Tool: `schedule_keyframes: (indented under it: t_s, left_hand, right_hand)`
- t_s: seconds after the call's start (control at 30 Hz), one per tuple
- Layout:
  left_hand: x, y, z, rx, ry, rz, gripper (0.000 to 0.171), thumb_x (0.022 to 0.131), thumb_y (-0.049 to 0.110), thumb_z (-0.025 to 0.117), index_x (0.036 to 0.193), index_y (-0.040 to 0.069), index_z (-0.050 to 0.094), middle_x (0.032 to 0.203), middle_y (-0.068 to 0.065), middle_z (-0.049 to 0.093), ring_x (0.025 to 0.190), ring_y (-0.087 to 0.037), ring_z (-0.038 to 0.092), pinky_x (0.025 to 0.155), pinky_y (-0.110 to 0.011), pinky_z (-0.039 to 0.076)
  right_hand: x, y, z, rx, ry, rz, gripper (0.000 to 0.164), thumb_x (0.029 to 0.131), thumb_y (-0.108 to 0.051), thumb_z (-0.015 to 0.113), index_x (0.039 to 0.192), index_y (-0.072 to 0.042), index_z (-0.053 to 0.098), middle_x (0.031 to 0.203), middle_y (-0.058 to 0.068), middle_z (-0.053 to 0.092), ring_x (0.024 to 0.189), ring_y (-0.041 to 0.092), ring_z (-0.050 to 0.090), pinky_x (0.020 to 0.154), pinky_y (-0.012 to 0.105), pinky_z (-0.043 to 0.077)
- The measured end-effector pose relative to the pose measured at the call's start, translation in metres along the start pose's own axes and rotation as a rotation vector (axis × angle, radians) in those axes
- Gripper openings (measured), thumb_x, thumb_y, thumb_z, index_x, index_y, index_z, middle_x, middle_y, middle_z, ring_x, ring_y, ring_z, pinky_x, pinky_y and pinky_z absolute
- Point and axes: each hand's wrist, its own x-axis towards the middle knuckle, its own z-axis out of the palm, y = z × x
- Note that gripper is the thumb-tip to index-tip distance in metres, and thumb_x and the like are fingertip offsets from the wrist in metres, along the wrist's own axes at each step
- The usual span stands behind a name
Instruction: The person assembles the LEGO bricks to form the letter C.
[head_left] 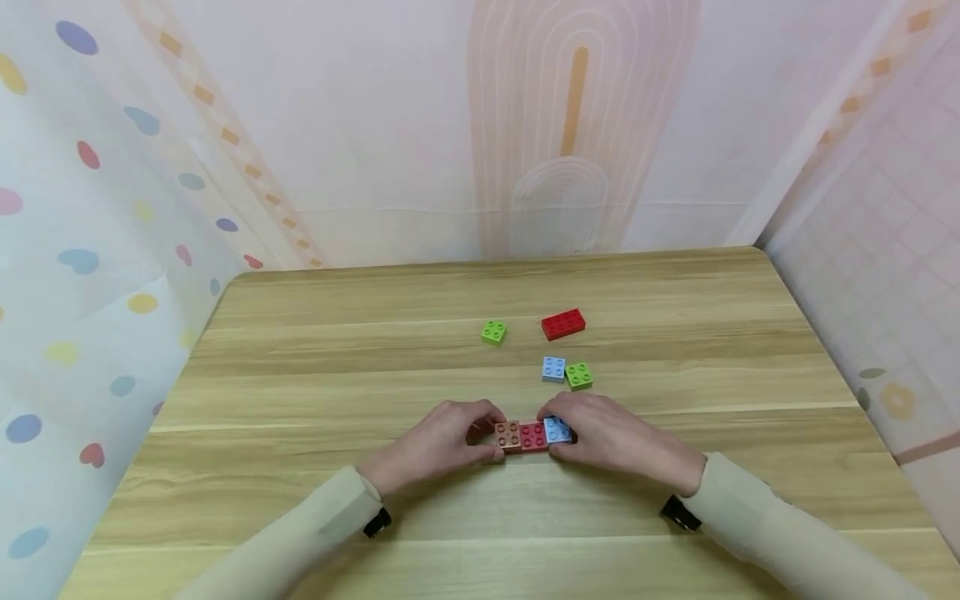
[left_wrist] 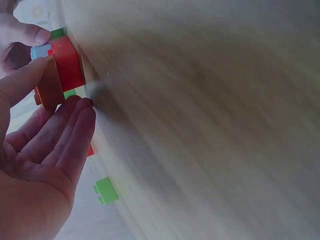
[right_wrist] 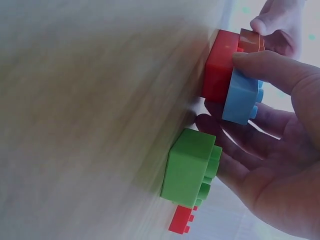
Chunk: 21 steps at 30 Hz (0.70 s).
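In front of me a long red brick (head_left: 533,435) lies on the table, studs up. An orange-brown brick (head_left: 507,434) sits on its left end and a light blue brick (head_left: 557,430) on its right end, with red studs showing between them. My left hand (head_left: 450,437) pinches the orange-brown brick between thumb and fingers. From the other side my right hand (head_left: 607,429) grips the light blue brick (right_wrist: 240,97), its thumb on the near face. In the right wrist view, the blue brick overhangs the red one (right_wrist: 220,65) slightly.
Just beyond my right hand, a second light blue brick (head_left: 553,369) sits next to a green brick (head_left: 579,376). Farther back are another green brick (head_left: 493,332) and a separate long red brick (head_left: 563,324). A patterned cloth wall (head_left: 390,167) borders the wooden table (head_left: 337,358).
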Motion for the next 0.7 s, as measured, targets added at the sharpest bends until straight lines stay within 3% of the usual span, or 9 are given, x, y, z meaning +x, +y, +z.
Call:
schedule_keyframes:
  t_s: [0.17,0.3,0.53,0.7]
  left_hand:
    - [0.003,0.000,0.005,-0.007,0.028,0.029,0.036,0.085,0.030,0.075,0.114,0.013,0.063,0.103,0.004,0.068,0.091,-0.007,0.063,0.080,-0.024,0.052]
    - [0.004,-0.001,0.007,-0.038,0.040,0.021,0.032,0.086,0.029,0.075,0.112,0.013,0.064,0.100,0.005,0.069,0.090,-0.007,0.064,0.079,-0.024,0.053]
    - [0.004,0.001,0.007,-0.098,0.031,-0.026,0.028,0.089,0.028,0.072,0.113,0.016,0.064,0.102,0.008,0.069,0.091,-0.003,0.063,0.079,-0.024,0.052]
    - [0.004,0.001,0.007,-0.070,0.043,-0.013,0.027,0.089,0.027,0.072,0.113,0.015,0.066,0.103,0.007,0.070,0.092,-0.003,0.063,0.079,-0.024,0.053]
  right_hand:
    - [0.000,-0.003,0.000,-0.004,0.042,-0.027,0.053,0.083,-0.037,0.077,0.127,-0.013,0.061,0.120,-0.001,0.061,0.106,0.011,0.056,0.090,0.035,0.049]
    - [0.004,-0.008,0.001,0.035,0.063,-0.051,0.053,0.084,-0.041,0.075,0.128,-0.014,0.061,0.123,-0.001,0.061,0.111,0.012,0.055,0.093,0.036,0.048]
    - [0.012,-0.008,0.007,0.097,0.079,-0.065,0.045,0.085,-0.038,0.075,0.122,-0.014,0.065,0.111,-0.006,0.064,0.094,0.006,0.055,0.079,0.027,0.048]
    - [0.015,-0.008,0.008,0.092,0.099,-0.088,0.035,0.085,-0.033,0.075,0.114,-0.013,0.068,0.100,-0.008,0.065,0.083,0.006,0.055,0.070,0.023,0.047]
